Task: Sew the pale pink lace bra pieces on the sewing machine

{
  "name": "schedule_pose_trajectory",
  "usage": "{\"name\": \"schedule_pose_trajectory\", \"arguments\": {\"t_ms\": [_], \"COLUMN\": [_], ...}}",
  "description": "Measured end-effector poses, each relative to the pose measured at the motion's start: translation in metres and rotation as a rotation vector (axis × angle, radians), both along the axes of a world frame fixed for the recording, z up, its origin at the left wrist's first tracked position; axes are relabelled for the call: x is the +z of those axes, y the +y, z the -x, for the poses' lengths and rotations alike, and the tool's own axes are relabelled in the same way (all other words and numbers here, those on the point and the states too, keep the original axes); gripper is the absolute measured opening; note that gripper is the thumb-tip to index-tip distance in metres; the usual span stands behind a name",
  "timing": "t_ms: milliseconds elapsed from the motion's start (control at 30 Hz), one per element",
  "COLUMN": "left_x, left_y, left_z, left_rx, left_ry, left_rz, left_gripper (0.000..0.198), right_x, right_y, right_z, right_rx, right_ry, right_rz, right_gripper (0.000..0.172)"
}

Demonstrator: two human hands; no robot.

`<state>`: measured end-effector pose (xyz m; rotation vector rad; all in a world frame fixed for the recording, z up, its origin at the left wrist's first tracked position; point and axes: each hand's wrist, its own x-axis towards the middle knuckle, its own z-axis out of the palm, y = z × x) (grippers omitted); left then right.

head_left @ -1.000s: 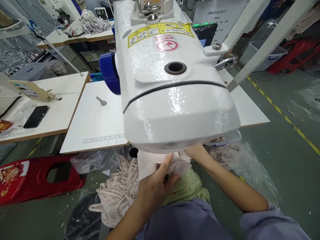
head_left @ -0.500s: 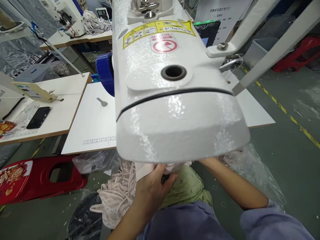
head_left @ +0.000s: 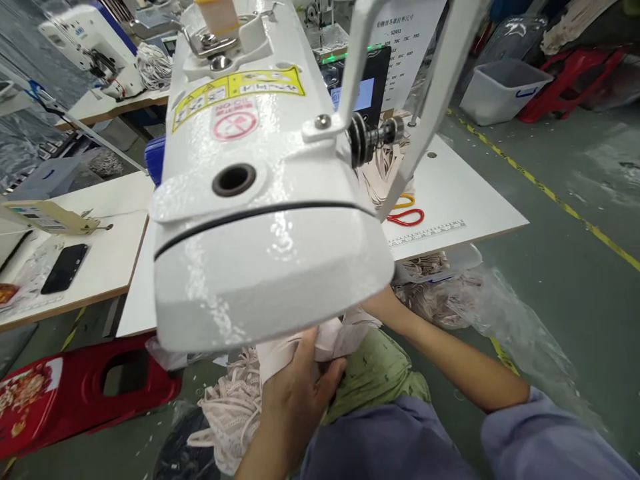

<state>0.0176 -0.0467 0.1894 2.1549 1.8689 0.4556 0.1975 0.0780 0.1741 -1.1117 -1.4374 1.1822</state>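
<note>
The white head of a sewing machine (head_left: 270, 273) fills the middle of my view and covers what lies beneath it. Below its front edge, my left hand (head_left: 300, 383) is closed on pale pink fabric (head_left: 347, 339), thumb and fingers pinching it. My right hand (head_left: 381, 308) reaches in under the machine head from the right, near the same fabric. Its fingers are hidden behind the machine. A heap of pale pink straps (head_left: 230, 407) hangs to the left of my left hand. Green patterned cloth (head_left: 385, 370) covers my lap.
On the white machine table (head_left: 480, 193) lie red-handled scissors (head_left: 407, 218), a ruler (head_left: 435, 231) and more pink strips (head_left: 383, 170). A red stool (head_left: 85, 387) stands left. A phone (head_left: 65, 268) rests on the neighbouring table. Clear plastic (head_left: 515, 327) hangs at the right.
My view has shifted to the right, so the machine head sits further left and the scissors and pink strips show. The left hand still grips the fabric, more of which is visible.
</note>
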Motion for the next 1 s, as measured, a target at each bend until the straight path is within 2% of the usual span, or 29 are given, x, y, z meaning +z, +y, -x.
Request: {"name": "schedule_pose_trajectory", "arguments": {"t_ms": [100, 233, 400, 567, 767, 1000], "left_x": [-0.005, -0.009, -0.009, -0.009, -0.008, -0.009], "left_y": [-0.002, -0.003, -0.004, -0.003, -0.001, -0.001], "left_z": [0.003, 0.006, 0.004, -0.001, -0.006, -0.008], "left_rx": [-0.023, -0.038, -0.053, -0.073, -0.091, -0.08], "left_ry": [0.014, 0.019, 0.042, 0.036, 0.027, -0.016], "left_rz": [-0.053, -0.14, -0.117, -0.13, -0.198, -0.199], "left_gripper": [0.071, 0.079, 0.081, 0.082, 0.079, 0.077], "right_x": [-0.007, -0.009, -0.009, -0.008, -0.002, 0.0], "right_y": [-0.006, -0.014, -0.026, -0.035, -0.044, -0.049], "right_z": [-0.004, -0.008, -0.008, -0.009, -0.012, -0.013], "right_rx": [-0.089, -0.069, -0.034, -0.011, 0.006, 0.028], "right_ry": [-0.035, -0.027, 0.047, 0.059, 0.085, 0.069], "right_rz": [-0.075, -0.028, 0.063, 0.049, 0.035, -0.034], "right_gripper": [0.023, 0.022, 0.026, 0.025, 0.013, 0.013]}}
